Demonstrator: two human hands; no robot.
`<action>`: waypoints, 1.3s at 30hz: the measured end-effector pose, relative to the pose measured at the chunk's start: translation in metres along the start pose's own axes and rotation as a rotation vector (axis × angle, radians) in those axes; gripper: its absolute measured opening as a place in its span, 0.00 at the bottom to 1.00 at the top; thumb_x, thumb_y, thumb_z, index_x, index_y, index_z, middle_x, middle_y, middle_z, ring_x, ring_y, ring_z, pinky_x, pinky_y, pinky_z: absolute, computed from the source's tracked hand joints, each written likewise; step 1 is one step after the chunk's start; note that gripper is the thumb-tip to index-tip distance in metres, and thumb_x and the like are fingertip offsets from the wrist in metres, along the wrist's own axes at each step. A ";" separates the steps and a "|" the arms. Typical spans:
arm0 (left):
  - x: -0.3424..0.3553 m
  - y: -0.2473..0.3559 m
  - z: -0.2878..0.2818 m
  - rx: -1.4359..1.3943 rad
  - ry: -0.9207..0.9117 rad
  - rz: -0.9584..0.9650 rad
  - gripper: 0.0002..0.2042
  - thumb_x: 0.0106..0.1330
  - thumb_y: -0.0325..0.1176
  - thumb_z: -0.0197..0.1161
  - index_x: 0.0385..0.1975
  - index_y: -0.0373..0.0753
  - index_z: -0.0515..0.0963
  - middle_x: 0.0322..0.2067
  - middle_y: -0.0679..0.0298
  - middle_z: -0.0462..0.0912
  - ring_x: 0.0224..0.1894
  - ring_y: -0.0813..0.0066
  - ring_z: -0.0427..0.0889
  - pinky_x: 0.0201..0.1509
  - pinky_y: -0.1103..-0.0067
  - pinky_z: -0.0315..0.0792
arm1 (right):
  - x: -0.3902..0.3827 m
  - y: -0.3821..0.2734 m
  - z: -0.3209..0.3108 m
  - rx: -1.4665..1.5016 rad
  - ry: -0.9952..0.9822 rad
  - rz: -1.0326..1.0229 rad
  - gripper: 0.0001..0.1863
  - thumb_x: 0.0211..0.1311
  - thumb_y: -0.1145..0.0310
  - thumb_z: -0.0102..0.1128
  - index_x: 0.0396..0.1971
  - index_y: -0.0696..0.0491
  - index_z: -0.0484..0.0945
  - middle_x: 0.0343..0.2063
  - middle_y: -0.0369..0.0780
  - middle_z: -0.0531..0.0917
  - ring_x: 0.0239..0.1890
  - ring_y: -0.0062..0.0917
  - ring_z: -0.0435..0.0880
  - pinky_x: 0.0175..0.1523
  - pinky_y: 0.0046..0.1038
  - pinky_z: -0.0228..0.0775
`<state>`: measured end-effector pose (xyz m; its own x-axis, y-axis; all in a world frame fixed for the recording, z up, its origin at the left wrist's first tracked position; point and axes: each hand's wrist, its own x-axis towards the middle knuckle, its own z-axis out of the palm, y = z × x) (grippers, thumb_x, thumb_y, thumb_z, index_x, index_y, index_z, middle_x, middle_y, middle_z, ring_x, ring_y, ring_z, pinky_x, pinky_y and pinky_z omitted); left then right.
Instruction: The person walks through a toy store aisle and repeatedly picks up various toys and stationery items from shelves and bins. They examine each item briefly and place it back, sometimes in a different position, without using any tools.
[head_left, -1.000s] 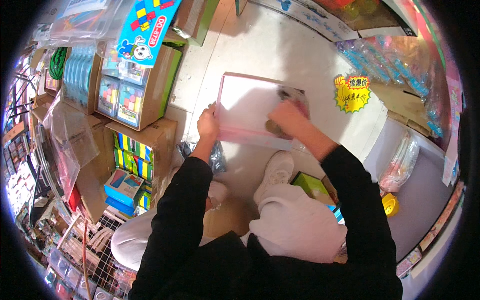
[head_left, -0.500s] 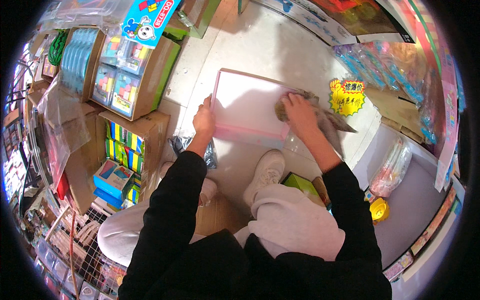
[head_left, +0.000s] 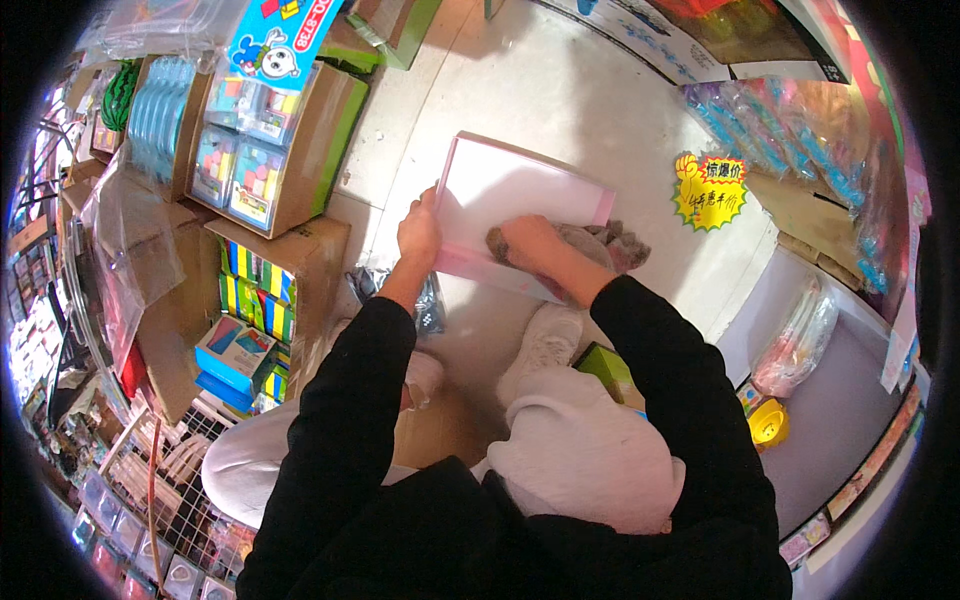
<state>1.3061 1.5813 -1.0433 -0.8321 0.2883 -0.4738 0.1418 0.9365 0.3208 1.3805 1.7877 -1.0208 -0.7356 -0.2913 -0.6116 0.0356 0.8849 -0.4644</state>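
A shallow pale-pink box (head_left: 512, 182), open at the top, lies in front of my feet. My left hand (head_left: 418, 238) is closed round its left side wall near the front corner. Inside the box, toward its front wall, my right hand (head_left: 538, 247) presses a crumpled grey-brown cloth (head_left: 608, 246) on the bottom. The cloth bunches out at the left of my fingers and trails off past the right wall. My right fingers are curled and partly hidden by the hand.
Open cartons (head_left: 325, 270) of packaged goods are stacked at the left. A yellow star-edged sign (head_left: 708, 190) stands out at the right, near bagged items (head_left: 775, 130). A dark plastic packet (head_left: 428, 303) and my white shoe (head_left: 545, 345) are just before the box.
My right hand has swept the cloth from the box's right wall leftward and nearer to me. The left hand keeps its hold on the box's left side.
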 end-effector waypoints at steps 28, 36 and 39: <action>-0.184 0.131 -0.264 -0.265 0.946 0.919 0.15 0.47 0.27 0.67 0.38 0.40 0.81 0.35 0.62 0.77 0.36 0.61 0.79 0.40 0.69 0.77 | -0.273 -0.029 -0.156 0.206 0.524 0.414 0.47 0.54 0.52 0.69 0.69 0.56 0.57 0.63 0.54 0.70 0.62 0.47 0.72 0.63 0.40 0.67; -0.191 0.120 -0.345 -0.418 1.019 1.076 0.14 0.52 0.24 0.68 0.39 0.40 0.75 0.34 0.62 0.80 0.35 0.63 0.80 0.39 0.70 0.75 | -0.326 -0.075 -0.227 0.142 1.104 0.160 0.51 0.48 0.66 0.77 0.70 0.56 0.54 0.64 0.51 0.69 0.63 0.44 0.72 0.67 0.35 0.64; -0.189 0.128 -0.375 -0.454 1.136 1.090 0.16 0.51 0.22 0.69 0.39 0.38 0.74 0.33 0.61 0.80 0.35 0.61 0.80 0.41 0.70 0.74 | -0.340 -0.078 -0.242 0.279 1.121 0.084 0.44 0.49 0.69 0.76 0.67 0.53 0.61 0.65 0.47 0.70 0.65 0.41 0.71 0.69 0.34 0.62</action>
<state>1.2807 1.5713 -0.6053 -0.4231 0.2558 0.8692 0.9020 0.2098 0.3774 1.4646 1.9061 -0.6218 -0.9061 0.3733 0.1988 0.1578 0.7346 -0.6599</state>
